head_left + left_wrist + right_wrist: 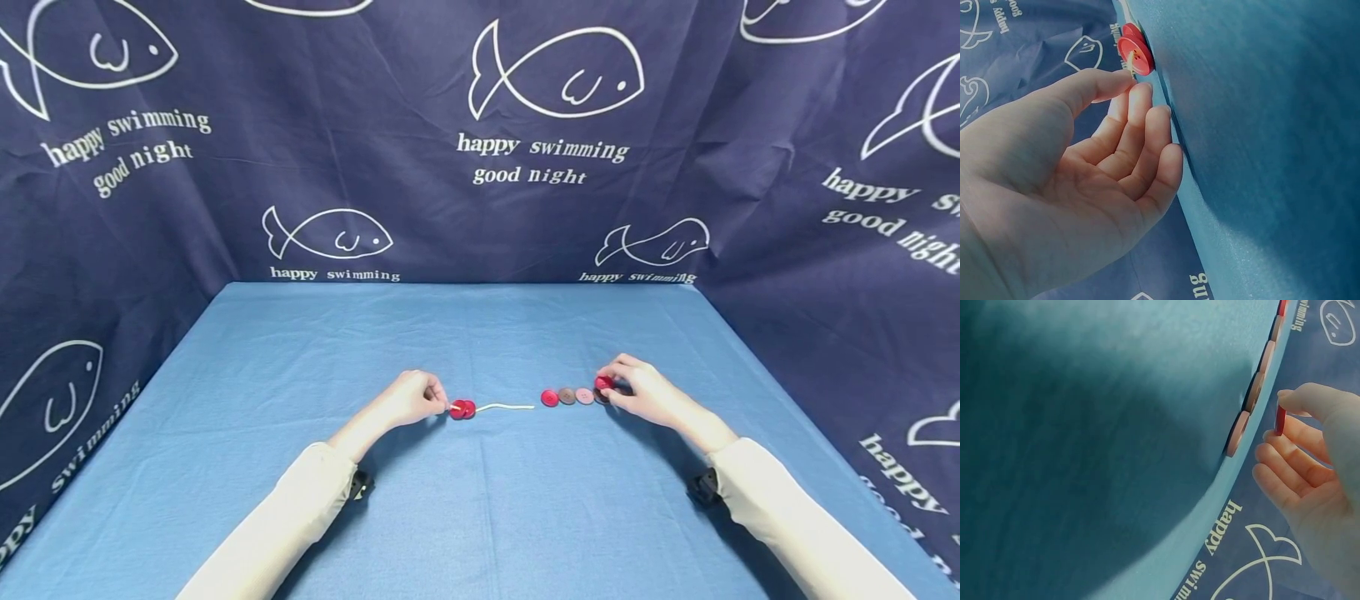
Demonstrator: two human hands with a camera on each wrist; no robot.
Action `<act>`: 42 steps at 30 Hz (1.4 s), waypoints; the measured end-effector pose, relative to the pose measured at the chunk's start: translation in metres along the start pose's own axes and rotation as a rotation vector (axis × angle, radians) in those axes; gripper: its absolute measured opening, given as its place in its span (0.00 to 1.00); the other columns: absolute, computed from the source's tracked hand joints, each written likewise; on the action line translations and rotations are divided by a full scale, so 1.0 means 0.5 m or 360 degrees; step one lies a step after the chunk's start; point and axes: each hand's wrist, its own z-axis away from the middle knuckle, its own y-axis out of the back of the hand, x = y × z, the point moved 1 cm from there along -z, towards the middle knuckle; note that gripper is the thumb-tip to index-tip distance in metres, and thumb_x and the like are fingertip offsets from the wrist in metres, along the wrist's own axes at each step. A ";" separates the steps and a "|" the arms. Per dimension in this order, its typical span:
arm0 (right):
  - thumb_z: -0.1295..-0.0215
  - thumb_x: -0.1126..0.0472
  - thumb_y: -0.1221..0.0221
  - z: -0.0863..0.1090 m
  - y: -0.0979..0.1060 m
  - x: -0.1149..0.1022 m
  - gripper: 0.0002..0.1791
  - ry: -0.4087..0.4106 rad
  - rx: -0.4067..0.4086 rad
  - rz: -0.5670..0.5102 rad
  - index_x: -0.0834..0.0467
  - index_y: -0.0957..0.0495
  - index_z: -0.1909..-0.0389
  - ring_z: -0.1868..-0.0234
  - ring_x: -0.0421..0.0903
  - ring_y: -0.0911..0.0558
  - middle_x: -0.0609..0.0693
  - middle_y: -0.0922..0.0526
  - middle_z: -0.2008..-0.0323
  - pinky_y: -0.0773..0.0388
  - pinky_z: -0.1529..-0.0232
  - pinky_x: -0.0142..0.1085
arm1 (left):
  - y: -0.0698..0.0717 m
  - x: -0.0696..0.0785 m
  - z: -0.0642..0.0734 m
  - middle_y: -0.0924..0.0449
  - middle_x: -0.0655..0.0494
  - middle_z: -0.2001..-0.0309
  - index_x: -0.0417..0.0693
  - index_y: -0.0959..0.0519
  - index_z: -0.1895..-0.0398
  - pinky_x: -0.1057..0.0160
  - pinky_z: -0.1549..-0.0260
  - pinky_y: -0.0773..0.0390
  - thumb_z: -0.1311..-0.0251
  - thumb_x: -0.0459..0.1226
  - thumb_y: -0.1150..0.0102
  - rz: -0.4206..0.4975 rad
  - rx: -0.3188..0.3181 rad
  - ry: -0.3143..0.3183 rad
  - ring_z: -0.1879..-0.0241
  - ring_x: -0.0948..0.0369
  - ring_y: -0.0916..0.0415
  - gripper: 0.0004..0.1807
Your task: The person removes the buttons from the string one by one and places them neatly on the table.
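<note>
My left hand [412,398] pinches the short end of a white cord [506,407] between thumb and fingertips. Two red buttons [1137,56] sit on the cord right beside those fingertips, overlapping each other. From them the cord's free part runs to the right along the blue cloth. My right hand [641,387] pinches another red button [1280,419] by its edge, held just above the right end of a row of buttons. That row has a red button [550,397], a brown button [567,396], a pink button [584,396] and more, partly hidden by the right hand.
A blue cloth [480,500] covers the table. Dark blue curtains [420,167] printed with white fish and lettering stand behind it and at both sides. A black wrist device [705,487] shows below the right sleeve, and another black device [362,484] by the left.
</note>
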 end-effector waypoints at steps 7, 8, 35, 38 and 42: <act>0.47 0.68 0.37 0.005 0.004 0.000 0.13 -0.0006 0.0006 0.0009 0.65 0.21 0.59 0.65 0.46 0.22 0.52 0.23 0.64 0.24 0.63 0.41 | 0.000 -0.001 0.001 0.21 0.58 0.79 0.44 0.19 0.76 0.69 0.78 0.29 0.48 0.31 0.41 0.0001 0.0000 -0.0020 0.82 0.68 0.30 0.03; 0.47 0.68 0.37 0.006 0.005 0.001 0.13 -0.0007 0.0005 0.0012 0.65 0.21 0.59 0.65 0.46 0.21 0.52 0.22 0.64 0.24 0.63 0.41 | 0.000 -0.002 0.001 0.21 0.58 0.79 0.44 0.19 0.75 0.69 0.78 0.29 0.48 0.31 0.41 0.0004 -0.0001 -0.0016 0.82 0.68 0.30 0.03; 0.50 0.68 0.36 0.032 0.006 0.022 0.13 0.0069 0.0104 0.0036 0.66 0.21 0.61 0.68 0.44 0.22 0.52 0.23 0.66 0.25 0.66 0.39 | -0.005 -0.005 -0.002 0.22 0.58 0.80 0.44 0.19 0.76 0.69 0.78 0.29 0.48 0.31 0.40 0.0015 -0.0005 0.0025 0.82 0.67 0.30 0.02; 0.51 0.69 0.36 0.036 0.008 0.025 0.13 0.0093 0.0128 0.0027 0.66 0.21 0.62 0.68 0.44 0.21 0.51 0.23 0.67 0.24 0.66 0.38 | -0.004 -0.005 -0.002 0.22 0.59 0.80 0.44 0.19 0.76 0.69 0.78 0.29 0.49 0.31 0.40 0.0005 0.0002 0.0012 0.83 0.68 0.30 0.02; 0.49 0.69 0.37 0.041 0.013 0.025 0.13 0.0025 0.0075 0.0030 0.66 0.21 0.61 0.66 0.47 0.19 0.51 0.22 0.66 0.23 0.65 0.42 | -0.004 -0.005 -0.002 0.22 0.59 0.81 0.44 0.19 0.77 0.70 0.78 0.30 0.50 0.31 0.40 0.0003 0.0009 -0.0006 0.83 0.69 0.30 0.02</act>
